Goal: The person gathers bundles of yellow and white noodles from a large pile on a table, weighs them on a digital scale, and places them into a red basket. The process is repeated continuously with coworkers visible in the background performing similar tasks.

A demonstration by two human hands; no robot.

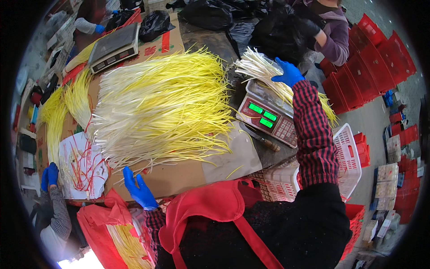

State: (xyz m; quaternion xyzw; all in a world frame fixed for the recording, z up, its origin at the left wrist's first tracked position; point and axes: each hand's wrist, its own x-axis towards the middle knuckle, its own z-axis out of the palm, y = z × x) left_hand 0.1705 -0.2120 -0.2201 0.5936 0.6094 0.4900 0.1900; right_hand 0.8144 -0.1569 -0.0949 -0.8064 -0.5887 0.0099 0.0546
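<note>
My left hand [139, 190], in a blue glove, is at the table's near edge with fingers apart and nothing in it. Just beyond it lies a broad pile of yellow chives with white stems [164, 104]. At the right, my gloved right hand [287, 74] touches a bunch of chives [258, 65] on a digital scale [268, 114]; whether its fingers grip the bunch is unclear. The scale's display is lit green. A knife with a wooden handle [268, 144] lies against the scale's near side.
A second scale [116, 47] stands at the back left. Red ties [84, 168] lie on a white sheet. One co-worker's gloved hands [50, 175] hold chives at the left; another co-worker [332, 33] handles black bags. Red crates [369, 67] and a white basket [347, 158] are at the right.
</note>
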